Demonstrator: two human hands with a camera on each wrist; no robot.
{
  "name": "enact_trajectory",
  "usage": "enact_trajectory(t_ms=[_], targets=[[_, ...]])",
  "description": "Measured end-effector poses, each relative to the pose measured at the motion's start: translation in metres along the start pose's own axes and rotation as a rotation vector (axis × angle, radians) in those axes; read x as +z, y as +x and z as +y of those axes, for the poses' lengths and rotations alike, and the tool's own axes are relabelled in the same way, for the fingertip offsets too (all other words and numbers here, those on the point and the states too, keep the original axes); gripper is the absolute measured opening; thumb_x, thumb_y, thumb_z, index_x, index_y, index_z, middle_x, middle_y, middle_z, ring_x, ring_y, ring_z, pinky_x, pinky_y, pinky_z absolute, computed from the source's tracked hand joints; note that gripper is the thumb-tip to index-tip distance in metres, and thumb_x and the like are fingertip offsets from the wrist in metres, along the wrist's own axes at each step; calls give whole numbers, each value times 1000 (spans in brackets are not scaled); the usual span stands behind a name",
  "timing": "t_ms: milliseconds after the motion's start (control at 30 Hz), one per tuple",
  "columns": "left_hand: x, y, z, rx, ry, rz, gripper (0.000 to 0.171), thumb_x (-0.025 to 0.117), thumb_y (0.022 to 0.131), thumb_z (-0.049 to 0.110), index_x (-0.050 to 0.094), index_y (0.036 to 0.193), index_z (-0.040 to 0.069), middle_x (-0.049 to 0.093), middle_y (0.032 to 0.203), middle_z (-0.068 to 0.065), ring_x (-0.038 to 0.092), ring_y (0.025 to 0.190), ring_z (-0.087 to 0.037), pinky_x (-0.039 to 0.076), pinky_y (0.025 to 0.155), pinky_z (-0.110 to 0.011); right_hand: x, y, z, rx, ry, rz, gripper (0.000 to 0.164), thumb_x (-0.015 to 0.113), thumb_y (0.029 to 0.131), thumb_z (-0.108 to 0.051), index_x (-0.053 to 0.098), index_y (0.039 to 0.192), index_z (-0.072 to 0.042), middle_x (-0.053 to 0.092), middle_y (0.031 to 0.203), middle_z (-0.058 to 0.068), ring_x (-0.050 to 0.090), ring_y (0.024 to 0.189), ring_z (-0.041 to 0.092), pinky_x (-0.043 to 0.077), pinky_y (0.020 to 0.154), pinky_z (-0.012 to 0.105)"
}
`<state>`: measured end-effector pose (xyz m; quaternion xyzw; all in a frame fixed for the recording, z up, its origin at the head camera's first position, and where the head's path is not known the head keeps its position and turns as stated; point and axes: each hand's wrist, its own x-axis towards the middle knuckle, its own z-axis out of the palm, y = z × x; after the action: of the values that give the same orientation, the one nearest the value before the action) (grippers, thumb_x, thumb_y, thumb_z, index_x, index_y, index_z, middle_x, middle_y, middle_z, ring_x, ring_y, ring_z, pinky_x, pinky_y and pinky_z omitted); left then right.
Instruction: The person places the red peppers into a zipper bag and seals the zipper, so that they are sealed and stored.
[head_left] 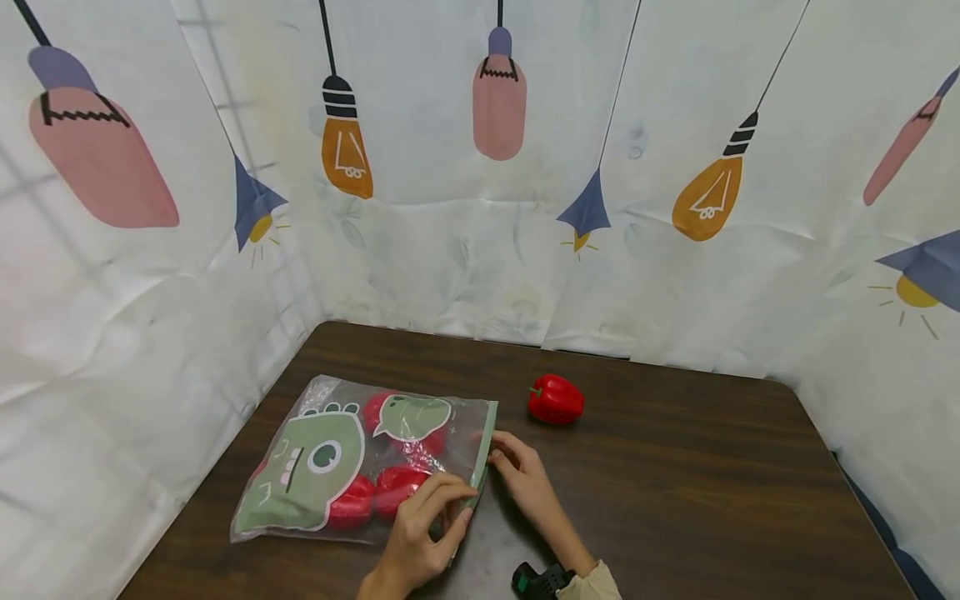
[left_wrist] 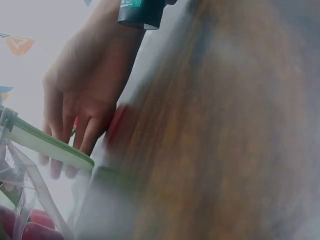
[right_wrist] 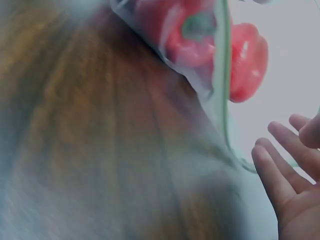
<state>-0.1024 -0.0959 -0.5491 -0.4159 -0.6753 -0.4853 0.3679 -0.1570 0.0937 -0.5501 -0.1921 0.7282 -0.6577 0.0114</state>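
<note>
A clear zip bag [head_left: 300, 467] with green dinosaur prints lies on its side on the table, several red bell peppers [head_left: 401, 490] inside. Its green-edged mouth [head_left: 487, 442] faces right. My left hand [head_left: 420, 529] holds the near part of that edge between fingers and thumb. At the far part, my right hand [head_left: 528, 483] has its thumb and index at the rim. In the left wrist view, the right hand [left_wrist: 90, 85] reaches fairly straight fingers past the rim [left_wrist: 50, 145]; its thumb is hidden. In the right wrist view, the left hand's fingers [right_wrist: 275, 170] spread beside the mouth.
A loose red bell pepper [head_left: 556, 400] with a green stem lies behind the right hand on the dark wooden table [head_left: 690, 483]. White cloth walls [head_left: 435, 267] printed with lamps surround the table. A black strap device [head_left: 542, 581] sits at the right wrist.
</note>
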Motion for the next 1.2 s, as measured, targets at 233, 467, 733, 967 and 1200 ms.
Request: enact_trajectory(t_ms=[233,467,733,967,1200], targets=[[0,0,-1,10,15,3,16,72,92,1,70,106,-4,64,100,-11,53,70,-2,44,59,-6,-13,1,-9,2,-55,100,30,54,107,-6,66,134,-3,70,131,19,70,118,28,56,100,24],[3,3,1,25,37,17,15,72,92,2,70,105,-4,64,99,-11,53,69,-3,44,60,-5,-29,1,-20,-136,-188,230,36,58,105,-7,64,140,-15,67,142,5,61,133,32,48,109,19],[1,3,2,2,47,15,15,72,91,1,70,105,-4,63,98,-11,52,67,-6,44,58,-5,-55,9,-20,-273,-322,439,41,66,98,3,64,139,-5,62,146,14,54,139,31,36,113,9],[0,0,2,-20,56,-7,24,76,84,-3,71,108,-2,64,101,-9,52,69,-4,44,61,-5,-81,19,-11,-181,-416,482,41,72,96,-5,65,136,-4,49,158,17,37,149,40,36,117,65],[0,0,3,-23,66,-11,18,73,90,2,71,108,-2,63,100,-8,52,69,-4,44,60,-5,-93,20,1,-33,-366,396,49,77,94,-12,59,139,-10,34,167,16,29,154,44,29,119,73]])
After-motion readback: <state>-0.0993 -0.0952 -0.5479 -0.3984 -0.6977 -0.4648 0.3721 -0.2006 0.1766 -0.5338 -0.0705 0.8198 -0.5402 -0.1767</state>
